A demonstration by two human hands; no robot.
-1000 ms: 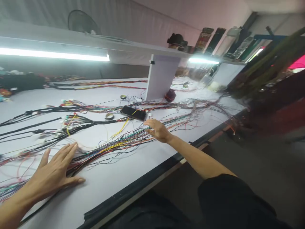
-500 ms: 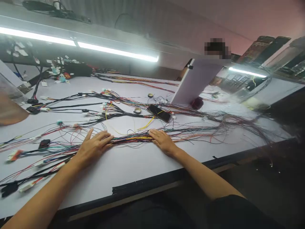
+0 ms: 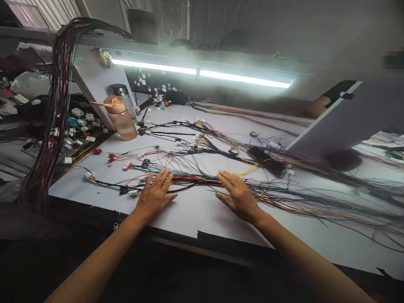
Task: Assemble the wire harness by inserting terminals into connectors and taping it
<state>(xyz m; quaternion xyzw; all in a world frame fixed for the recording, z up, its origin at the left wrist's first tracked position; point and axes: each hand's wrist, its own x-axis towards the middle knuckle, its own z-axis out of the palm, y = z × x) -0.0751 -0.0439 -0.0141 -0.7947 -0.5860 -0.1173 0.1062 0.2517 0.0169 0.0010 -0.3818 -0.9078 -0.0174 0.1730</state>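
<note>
A loose bundle of many coloured wires (image 3: 195, 179) runs left to right across the white table. My left hand (image 3: 155, 194) lies flat on its left part, fingers stretched and thumb apart. Farther right, my right hand (image 3: 237, 194) rests on the same wires with its fingers extended and thumb out. Neither hand grips anything. Left of my left hand, branches end in a white connector (image 3: 89, 176), a black connector (image 3: 145, 163) and an orange-white connector (image 3: 127, 166). Behind the bundle lies another harness with black-wrapped branches (image 3: 214, 147).
Two tape rolls (image 3: 234, 150) and a dark, phone-like object (image 3: 267, 161) lie behind the wires. An orange-lidded bottle (image 3: 121, 118) stands at back left. A thick wire bundle (image 3: 59, 97) hangs at the left edge. A white upright panel (image 3: 328, 122) divides the right side.
The view has swung left, bringing the bottles and hanging bundle into sight. Both hands still lie on the wires; my left hand's thumb is now spread toward the right.
</note>
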